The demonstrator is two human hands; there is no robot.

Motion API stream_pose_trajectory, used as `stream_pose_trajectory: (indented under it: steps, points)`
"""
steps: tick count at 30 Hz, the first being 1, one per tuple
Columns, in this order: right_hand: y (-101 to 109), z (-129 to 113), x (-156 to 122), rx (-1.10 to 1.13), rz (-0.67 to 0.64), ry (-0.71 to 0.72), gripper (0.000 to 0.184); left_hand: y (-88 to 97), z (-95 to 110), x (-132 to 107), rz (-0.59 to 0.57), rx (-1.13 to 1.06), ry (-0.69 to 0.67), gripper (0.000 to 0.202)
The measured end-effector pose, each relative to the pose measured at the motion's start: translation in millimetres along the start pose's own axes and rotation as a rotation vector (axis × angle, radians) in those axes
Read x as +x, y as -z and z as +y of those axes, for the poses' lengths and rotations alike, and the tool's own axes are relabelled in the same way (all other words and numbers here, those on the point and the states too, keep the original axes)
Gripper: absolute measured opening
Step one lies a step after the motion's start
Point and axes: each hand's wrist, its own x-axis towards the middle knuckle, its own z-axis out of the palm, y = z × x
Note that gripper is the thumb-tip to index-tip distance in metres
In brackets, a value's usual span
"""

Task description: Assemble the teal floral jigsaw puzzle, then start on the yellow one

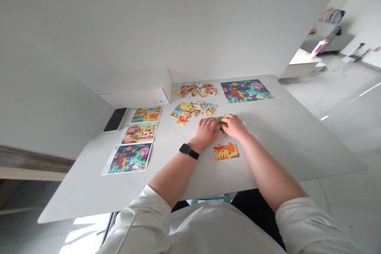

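Note:
Both hands meet over a few green and orange puzzle pieces (220,120) on the white table. My left hand (206,131), with a black watch on its wrist, rests at their left side, fingers bent onto the edge. From the right, my right hand (233,126) pinches at the same pieces, which its fingers partly cover. Closer to me lies a small joined section of yellow and orange puzzle (226,151). Just beyond the hands is a loose pile of yellow and blue puzzle pieces (193,110), one showing a lion's face.
A second pile of reddish puzzle pieces (195,89) lies farther back. At the back right is a finished dark-blue puzzle (246,90). On the left are a printed picture sheet (119,147), a dark phone (115,119) and a white box (133,97) against the wall.

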Motion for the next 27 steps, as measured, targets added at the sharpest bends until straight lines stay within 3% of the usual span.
stream_pose_trajectory:
  steps: [14, 27]
  points:
    - [-7.2, 7.6, 2.1, 0.118, 0.097, 0.012, 0.026, -0.4, 10.6, -5.8, -0.016, 0.043, 0.108, 0.048]
    - [-13.7, 12.0, 4.7, 0.134, 0.123, 0.009, 0.025, -0.8, 0.1, -6.5, -0.049, 0.017, 0.053, 0.053]
